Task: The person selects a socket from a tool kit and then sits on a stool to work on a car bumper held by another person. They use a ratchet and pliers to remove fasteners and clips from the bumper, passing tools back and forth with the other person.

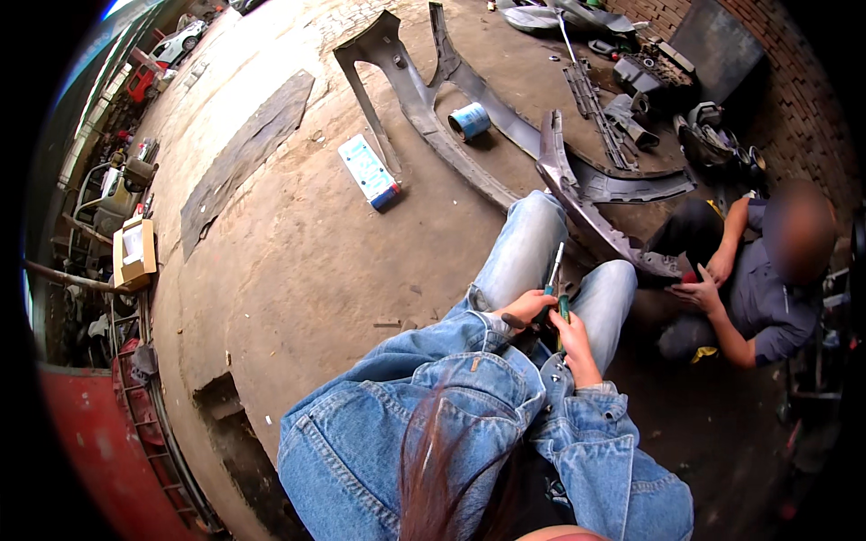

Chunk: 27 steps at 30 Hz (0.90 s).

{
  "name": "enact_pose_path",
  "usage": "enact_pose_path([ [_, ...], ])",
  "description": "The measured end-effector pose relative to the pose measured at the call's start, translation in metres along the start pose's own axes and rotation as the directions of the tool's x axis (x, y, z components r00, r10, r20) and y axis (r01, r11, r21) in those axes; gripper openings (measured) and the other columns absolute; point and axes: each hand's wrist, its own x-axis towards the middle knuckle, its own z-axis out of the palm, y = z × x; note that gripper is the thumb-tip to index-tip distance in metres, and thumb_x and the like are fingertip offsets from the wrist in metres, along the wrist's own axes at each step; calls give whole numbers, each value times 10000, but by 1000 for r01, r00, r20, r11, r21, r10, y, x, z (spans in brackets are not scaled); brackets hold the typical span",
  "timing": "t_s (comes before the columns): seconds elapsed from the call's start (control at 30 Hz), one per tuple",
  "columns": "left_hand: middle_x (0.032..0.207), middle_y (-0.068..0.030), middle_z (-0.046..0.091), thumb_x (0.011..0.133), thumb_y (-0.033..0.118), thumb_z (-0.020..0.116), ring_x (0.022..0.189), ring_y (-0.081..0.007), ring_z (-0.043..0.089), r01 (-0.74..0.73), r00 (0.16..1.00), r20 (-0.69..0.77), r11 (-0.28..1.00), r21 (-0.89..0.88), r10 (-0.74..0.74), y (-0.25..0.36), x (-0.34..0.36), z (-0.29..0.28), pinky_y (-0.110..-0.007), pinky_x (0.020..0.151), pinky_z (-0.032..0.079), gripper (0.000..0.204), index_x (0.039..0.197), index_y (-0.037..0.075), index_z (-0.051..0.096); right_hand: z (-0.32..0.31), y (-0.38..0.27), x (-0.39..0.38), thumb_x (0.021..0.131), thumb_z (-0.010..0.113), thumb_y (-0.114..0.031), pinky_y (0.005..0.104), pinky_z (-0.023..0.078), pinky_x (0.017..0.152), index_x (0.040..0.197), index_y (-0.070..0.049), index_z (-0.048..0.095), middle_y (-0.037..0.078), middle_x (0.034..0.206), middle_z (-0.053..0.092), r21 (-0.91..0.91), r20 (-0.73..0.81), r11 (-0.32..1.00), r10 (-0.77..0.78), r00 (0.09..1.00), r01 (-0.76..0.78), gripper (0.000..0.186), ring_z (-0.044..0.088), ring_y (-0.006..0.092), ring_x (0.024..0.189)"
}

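Both my hands are close together above my lap, between my knees. My left hand [527, 308] is closed on a slim tool [553, 274] with a teal handle and a pale metal shaft that points away from me. Just right of it, my right hand [575, 335] grips a green-handled tool [565, 308], whose far end I cannot make out. A long grey car bumper [600, 230] lies beyond my knees, its near end reaching a co-worker [785, 270] crouched at the right. That person's hands hold a small red thing [690, 278] at the bumper's end.
A blue tin [469, 121] lies on its side between the bumper's arms. Left of it is a white and blue box [368, 171]. Car parts [654, 77] crowd the brick wall. A dark flat sheet [244, 162], an open carton [135, 252] and a floor pit [236, 433] are on the left.
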Motion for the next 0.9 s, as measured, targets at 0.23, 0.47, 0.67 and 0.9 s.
enact_pose_path([
  [0.23, 747, -95, 580, 794, 146, 578, 678, -204, 573, -71, 997, 40, 967, 246, 64, 1, 38, -24, -325, 609, 465, 141, 872, 28, 583, -13, -12, 1, 854, 631, -253, 219, 384, 587, 855, -69, 600, -33, 742, 567, -129, -39, 992, -16, 999, 11, 187, 495, 58, 654],
  [0.47, 671, -54, 550, 878, 188, 514, 562, -173, 537, 159, 987, 41, 965, -208, -154, -9, 70, -33, -297, 518, 452, 152, 815, 50, 535, -26, 14, -10, 844, 645, -262, 218, 390, 593, 800, -71, 580, -31, 701, 545, -137, -216, 990, -5, 976, -25, 206, 481, 57, 638],
  [0.67, 704, -41, 537, 894, 198, 502, 629, -157, 526, 251, 968, 50, 960, -125, -246, -10, 89, -29, -288, 587, 452, 160, 837, 49, 523, -31, 19, -17, 858, 624, -252, 214, 405, 636, 875, -54, 597, -26, 766, 563, -65, -298, 995, 55, 953, -78, 201, 494, 51, 687],
  [0.9, 703, -44, 530, 894, 185, 494, 601, -161, 520, 297, 955, 60, 941, -163, -291, -20, 106, -27, -299, 549, 451, 161, 838, 37, 523, -32, 27, -9, 870, 614, -237, 209, 405, 635, 904, -41, 596, -21, 772, 569, -35, -329, 987, 139, 934, -159, 200, 494, 47, 695],
])
